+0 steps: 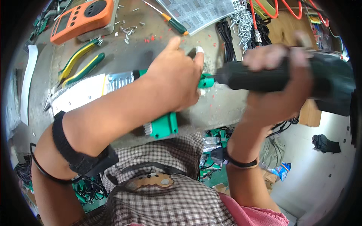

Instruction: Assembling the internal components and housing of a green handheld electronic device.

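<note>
My left hand (175, 75) is closed over a green plastic housing (164, 126) on the workbench, hiding its middle. One green end (206, 81) with screw holes sticks out beside my fingers. A long flat white and silver piece (79, 92) lies in line with the housing, partly behind my forearm; whether they are joined is hidden. My right hand (281, 75), smeared by motion, grips a black power screwdriver (256, 79) held level. Its narrow tip points left at the green end, very close to it; contact cannot be made out.
Yellow-green pliers (81, 64), an orange multimeter (83, 19) and a screwdriver (175, 23) lie on the bench (222, 109). Loose screws (241, 28), a black cable (225, 41) and a printed sheet (200, 15) are at the far side. A red coiled hose (277, 13) hangs at far right.
</note>
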Demonstrator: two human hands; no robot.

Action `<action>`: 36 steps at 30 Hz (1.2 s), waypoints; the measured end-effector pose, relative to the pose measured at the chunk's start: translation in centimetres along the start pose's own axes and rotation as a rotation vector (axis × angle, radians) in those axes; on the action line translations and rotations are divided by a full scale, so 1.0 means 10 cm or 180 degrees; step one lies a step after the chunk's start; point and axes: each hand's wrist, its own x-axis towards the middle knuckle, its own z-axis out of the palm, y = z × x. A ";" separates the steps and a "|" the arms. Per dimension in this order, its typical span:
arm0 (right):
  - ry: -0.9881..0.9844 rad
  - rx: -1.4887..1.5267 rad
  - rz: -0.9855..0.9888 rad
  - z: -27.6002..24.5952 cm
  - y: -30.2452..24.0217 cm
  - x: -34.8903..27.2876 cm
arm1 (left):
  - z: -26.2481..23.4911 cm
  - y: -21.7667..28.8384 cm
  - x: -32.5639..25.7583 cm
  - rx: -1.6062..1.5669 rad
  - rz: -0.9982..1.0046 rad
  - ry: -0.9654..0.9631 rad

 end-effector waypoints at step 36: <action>-0.2302 0.1172 0.0011 -0.03 -0.42 -0.69 | 0.22 -0.23 -1.16 -0.0624 0.0567 0.1110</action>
